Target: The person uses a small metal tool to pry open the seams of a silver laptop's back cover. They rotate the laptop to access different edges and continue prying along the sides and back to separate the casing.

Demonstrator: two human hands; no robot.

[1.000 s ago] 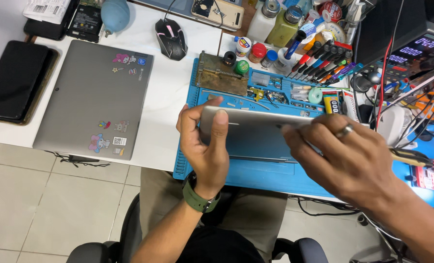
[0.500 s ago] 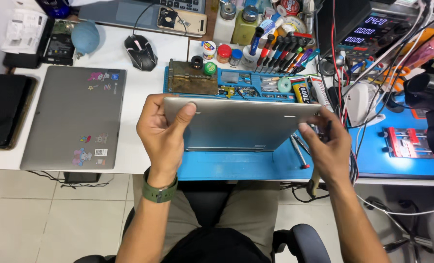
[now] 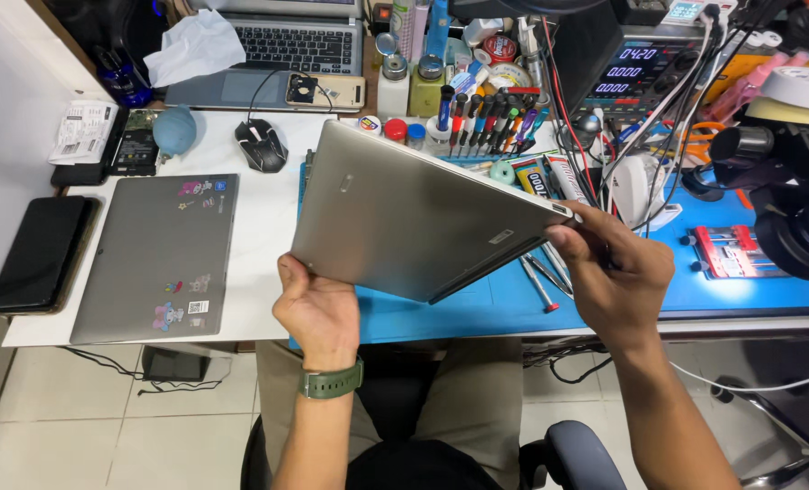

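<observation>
Both hands grip one tilted laptop (image 3: 413, 213) at frame centre, above the blue mat (image 3: 604, 290). Its long axis runs left-right: left hand (image 3: 318, 313) clamps the lower-left corner, right hand (image 3: 617, 272) the right corner.

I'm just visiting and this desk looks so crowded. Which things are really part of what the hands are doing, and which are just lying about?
In hand:
closed bronze laptop, held tilted above the blue mat
left hand
right hand

Lying about:
grey stickered laptop
black mouse
black tablet
screwdriver rack
</observation>
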